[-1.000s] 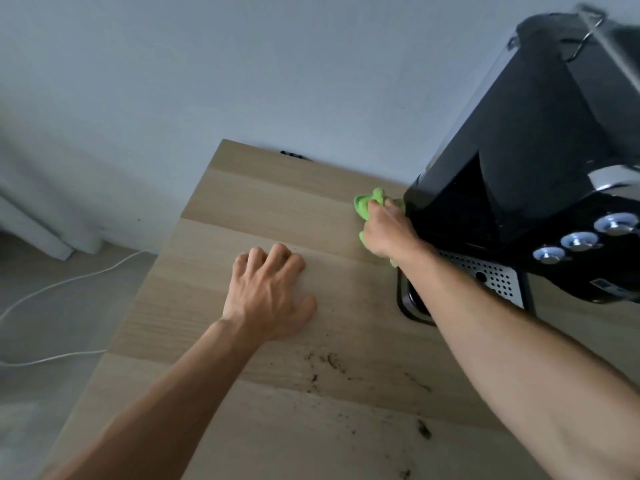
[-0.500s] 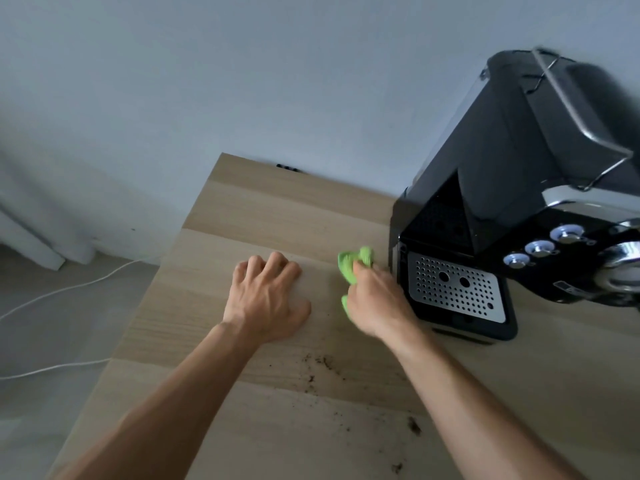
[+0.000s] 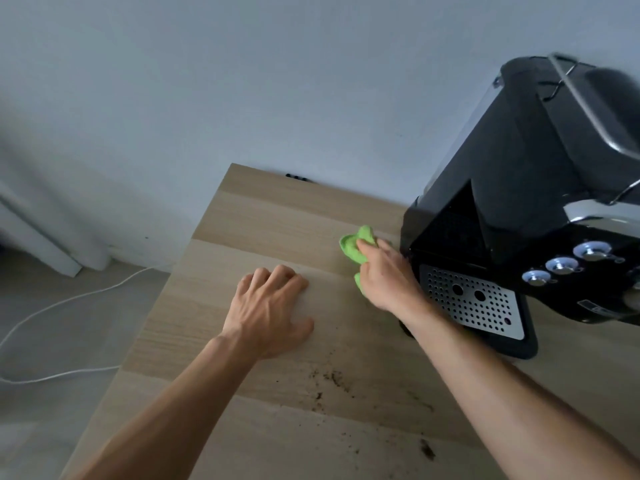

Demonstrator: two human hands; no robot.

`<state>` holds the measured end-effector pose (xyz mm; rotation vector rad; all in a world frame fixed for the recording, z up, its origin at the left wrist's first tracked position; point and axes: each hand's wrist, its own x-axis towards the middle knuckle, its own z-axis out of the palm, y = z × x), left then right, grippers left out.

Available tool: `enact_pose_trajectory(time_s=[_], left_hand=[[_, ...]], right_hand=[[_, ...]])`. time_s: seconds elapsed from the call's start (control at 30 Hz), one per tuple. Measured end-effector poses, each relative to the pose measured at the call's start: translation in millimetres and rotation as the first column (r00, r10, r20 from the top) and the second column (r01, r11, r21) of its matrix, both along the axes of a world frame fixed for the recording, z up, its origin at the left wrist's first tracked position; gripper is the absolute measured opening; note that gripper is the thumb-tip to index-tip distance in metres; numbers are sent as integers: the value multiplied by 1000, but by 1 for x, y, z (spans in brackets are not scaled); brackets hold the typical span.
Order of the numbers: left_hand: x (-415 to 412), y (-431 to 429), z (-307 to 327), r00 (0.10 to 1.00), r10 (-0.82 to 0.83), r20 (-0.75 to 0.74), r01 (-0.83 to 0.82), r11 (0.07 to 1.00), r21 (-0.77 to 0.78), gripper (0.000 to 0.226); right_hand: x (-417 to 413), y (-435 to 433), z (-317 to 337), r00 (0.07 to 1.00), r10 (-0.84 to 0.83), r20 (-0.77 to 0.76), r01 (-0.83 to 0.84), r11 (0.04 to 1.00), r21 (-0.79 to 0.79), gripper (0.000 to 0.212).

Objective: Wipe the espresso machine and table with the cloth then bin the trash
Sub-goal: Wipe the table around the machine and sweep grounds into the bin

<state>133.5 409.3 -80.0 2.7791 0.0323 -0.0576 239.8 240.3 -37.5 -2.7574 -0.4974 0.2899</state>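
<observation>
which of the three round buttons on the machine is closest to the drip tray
The lowest, leftmost button; the other two sit farther up and right of the drip tray.

Left hand (image 3: 270,311): palm down, fingers curled at the tips, thumb out to the side, forearm reaching in from lower left. Right hand (image 3: 388,278): further forward, knuckles up, grip closed around a bunched cloth (image 3: 355,249), forearm stretched in from lower right. 2 bare arms, hands apart.
</observation>
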Motion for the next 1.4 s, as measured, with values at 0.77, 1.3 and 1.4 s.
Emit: enact_pose_trajectory(time_s=[0.77, 1.3, 1.4], left_hand=[[-48, 28, -19, 970, 99, 224, -75, 990, -115, 50], [-76, 48, -13, 961, 186, 204, -157, 976, -152, 42], [-76, 47, -14, 959, 191, 210, -162, 976, -147, 41]], right_hand=[[90, 43, -59, 993, 39, 112, -51, 993, 106, 61], [15, 47, -57, 968, 249, -2, -226, 883, 412, 58], [59, 97, -65, 989, 115, 98, -139, 946, 294, 55]])
